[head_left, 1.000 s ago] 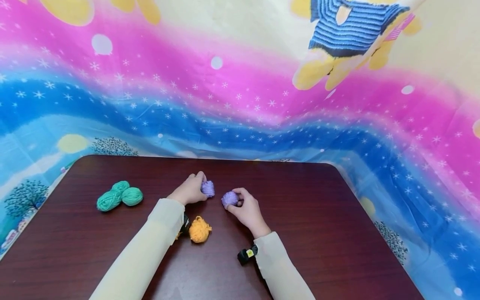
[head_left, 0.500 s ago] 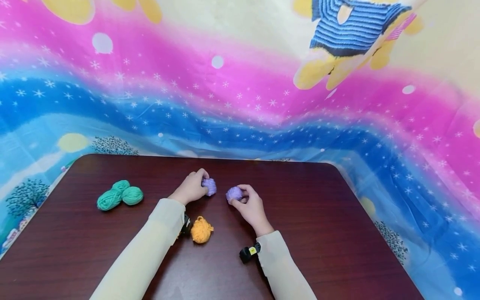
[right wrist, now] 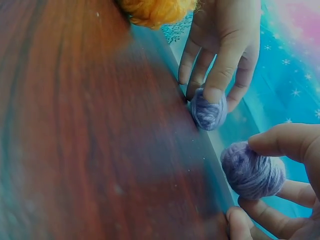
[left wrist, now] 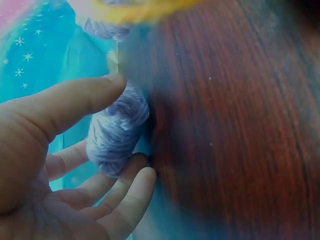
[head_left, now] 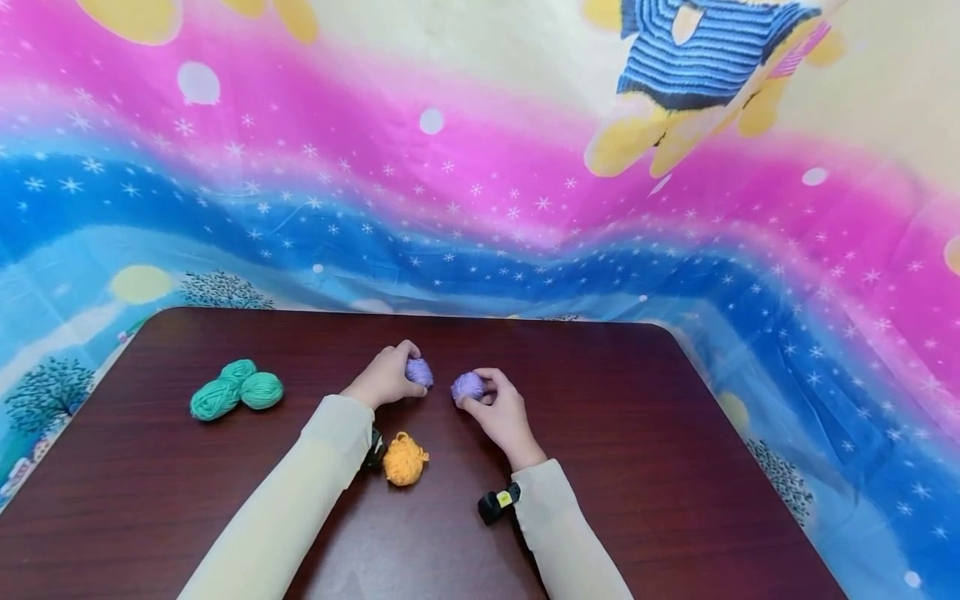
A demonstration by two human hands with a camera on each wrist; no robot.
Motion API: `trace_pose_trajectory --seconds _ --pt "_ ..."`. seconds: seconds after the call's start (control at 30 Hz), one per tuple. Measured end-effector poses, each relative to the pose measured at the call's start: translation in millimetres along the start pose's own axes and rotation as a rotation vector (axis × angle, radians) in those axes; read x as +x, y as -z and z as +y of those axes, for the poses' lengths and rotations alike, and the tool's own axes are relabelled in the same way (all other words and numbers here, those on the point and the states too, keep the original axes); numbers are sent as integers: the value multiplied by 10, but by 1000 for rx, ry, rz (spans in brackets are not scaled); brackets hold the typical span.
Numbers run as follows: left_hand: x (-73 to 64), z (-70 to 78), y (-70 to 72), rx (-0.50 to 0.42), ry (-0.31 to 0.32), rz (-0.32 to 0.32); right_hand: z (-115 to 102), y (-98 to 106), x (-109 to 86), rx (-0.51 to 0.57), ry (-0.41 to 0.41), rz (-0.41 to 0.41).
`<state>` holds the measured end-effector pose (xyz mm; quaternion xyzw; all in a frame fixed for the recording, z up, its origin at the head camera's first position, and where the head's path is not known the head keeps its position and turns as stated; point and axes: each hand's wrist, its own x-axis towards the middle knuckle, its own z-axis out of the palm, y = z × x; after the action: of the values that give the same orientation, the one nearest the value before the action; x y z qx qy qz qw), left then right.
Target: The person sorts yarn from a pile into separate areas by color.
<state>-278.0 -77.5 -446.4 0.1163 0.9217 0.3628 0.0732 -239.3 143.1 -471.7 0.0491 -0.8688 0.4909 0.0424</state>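
Note:
Two small purple balls of yarn are near the middle of the table, a short gap between them. My left hand [head_left: 384, 375] holds the left purple yarn ball [head_left: 420, 372] between thumb and fingers; the left wrist view shows the thumb across the top of this wound yarn [left wrist: 117, 135]. On the other side, my right hand [head_left: 504, 412] pinches the right purple yarn ball [head_left: 468, 387], and the right wrist view has the thumb on top of that ball [right wrist: 252, 172] with fingers beneath. An orange yarn ball [head_left: 405, 460] with loose loops lies beside my left wrist.
Three green yarn balls [head_left: 262, 390] sit together, touching, on the left of the dark brown table [head_left: 630, 467]. A printed cloth [head_left: 517, 208] hangs behind the table's far edge. Black cameras [head_left: 495, 504] are strapped at the wrists.
My right hand has shifted slightly away from me and to the right with its purple yarn ball. The left hand and its ball have moved a little to the right. The green balls stay put.

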Motion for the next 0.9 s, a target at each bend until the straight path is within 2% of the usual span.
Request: trace_pose_trajectory --seconds 0.4,0.67,0.9 --pt "-11 -1 2 0 28 16 6 31 -5 26 -14 -5" --pt "-69 103 155 18 -16 23 47 68 57 159 -26 0" --pt "-97 182 293 29 -53 12 42 67 67 131 -35 1"
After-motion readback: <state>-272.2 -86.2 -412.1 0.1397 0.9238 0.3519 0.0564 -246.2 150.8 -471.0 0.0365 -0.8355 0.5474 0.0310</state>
